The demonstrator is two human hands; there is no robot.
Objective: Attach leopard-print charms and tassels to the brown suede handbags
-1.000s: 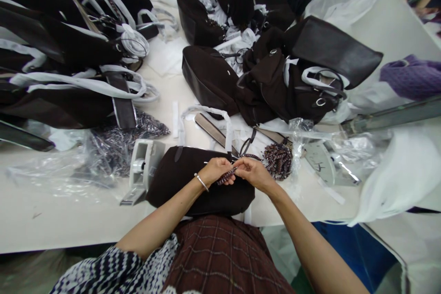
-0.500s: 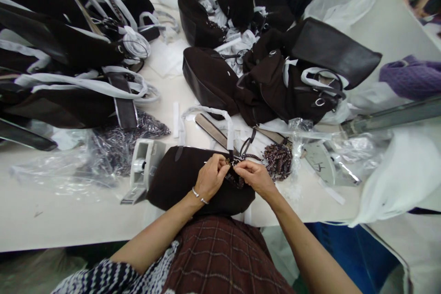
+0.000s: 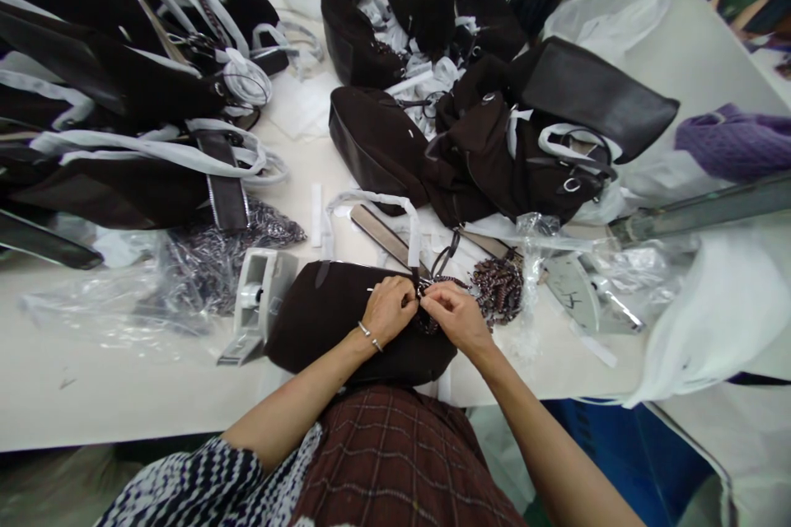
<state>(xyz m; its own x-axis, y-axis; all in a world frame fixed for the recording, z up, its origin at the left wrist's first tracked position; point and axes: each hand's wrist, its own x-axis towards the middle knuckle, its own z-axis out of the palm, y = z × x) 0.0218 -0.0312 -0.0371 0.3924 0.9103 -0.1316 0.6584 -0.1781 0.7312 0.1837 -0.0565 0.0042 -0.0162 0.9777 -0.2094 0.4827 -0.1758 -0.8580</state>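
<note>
A dark brown handbag (image 3: 327, 313) lies at the table's front edge, its white-wrapped handle (image 3: 371, 198) standing up behind it. At the bag's right end my left hand (image 3: 390, 310) and my right hand (image 3: 456, 314) meet, fingertips pinched on small metal hardware at the foot of the handle. The fingers partly hide this hardware, and its exact shape is too small to tell. A dark chain (image 3: 428, 321) hangs beside the fingertips on the bag. More chain lies in a heap (image 3: 498, 288) just right of my right hand.
A grey tape dispenser (image 3: 252, 296) touches the bag's left side. Bagged chains (image 3: 213, 251) lie farther left. Dark handbags fill the left (image 3: 117, 189) and the back (image 3: 376, 132). White plastic (image 3: 717, 321) and a purple knitted item (image 3: 735, 140) are at the right.
My left hand has shifted slightly right, closer to my right fingertips, and its wrist has turned. My right hand and the bag have hardly moved.
</note>
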